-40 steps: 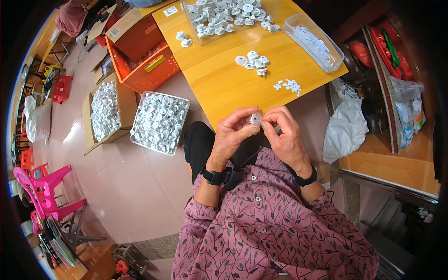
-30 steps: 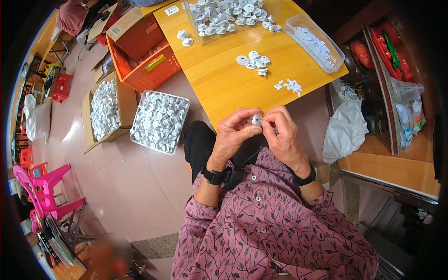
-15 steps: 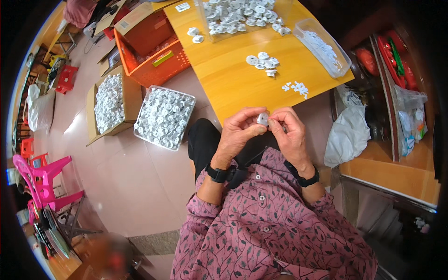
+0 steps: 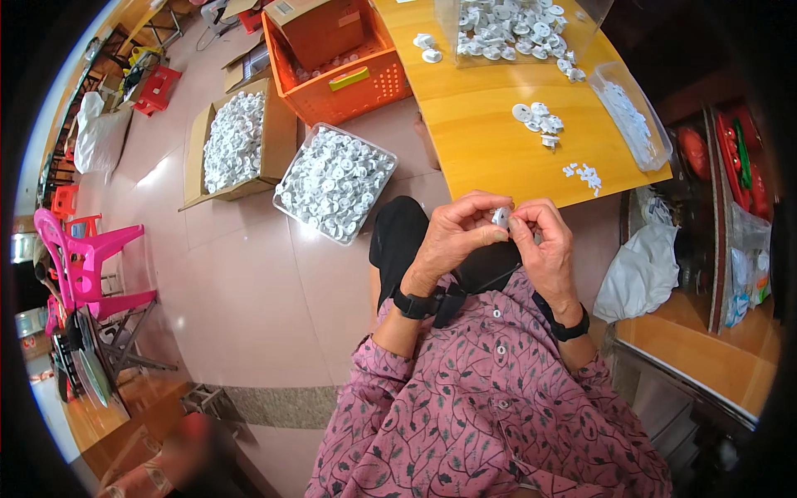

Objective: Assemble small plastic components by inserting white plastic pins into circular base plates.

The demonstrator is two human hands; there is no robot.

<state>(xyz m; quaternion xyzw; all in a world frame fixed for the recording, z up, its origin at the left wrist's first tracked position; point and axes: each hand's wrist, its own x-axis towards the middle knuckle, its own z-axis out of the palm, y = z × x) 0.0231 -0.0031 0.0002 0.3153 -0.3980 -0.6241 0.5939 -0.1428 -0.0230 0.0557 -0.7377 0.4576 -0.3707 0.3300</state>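
Note:
Between the thumb and fingers of my left hand (image 4: 461, 232) is a small white round plastic part (image 4: 501, 217), held above my lap just off the table's near edge. My right hand (image 4: 544, 245) meets it from the other side, thumb and forefinger pinched at its edge; any small piece between those fingertips is hidden. On the yellow wooden table (image 4: 477, 158) beyond, a small cluster of similar white parts (image 4: 540, 118) lies loose. Closer to me is a scatter of tiny white plastic pieces (image 4: 588, 177).
A clear bin of white parts (image 4: 510, 29) stands at the table's back, with a clear tray of small white pieces (image 4: 627, 116) along its right edge. Left on the floor are a full square tub (image 4: 336, 183), a full cardboard box (image 4: 237, 141), an orange crate (image 4: 357, 95) and a pink chair (image 4: 83, 257).
The whole view has shifted, so table and boxes appear farther right and slightly lower or higher. Both hands stay together at the white part, with little visible change in grip.

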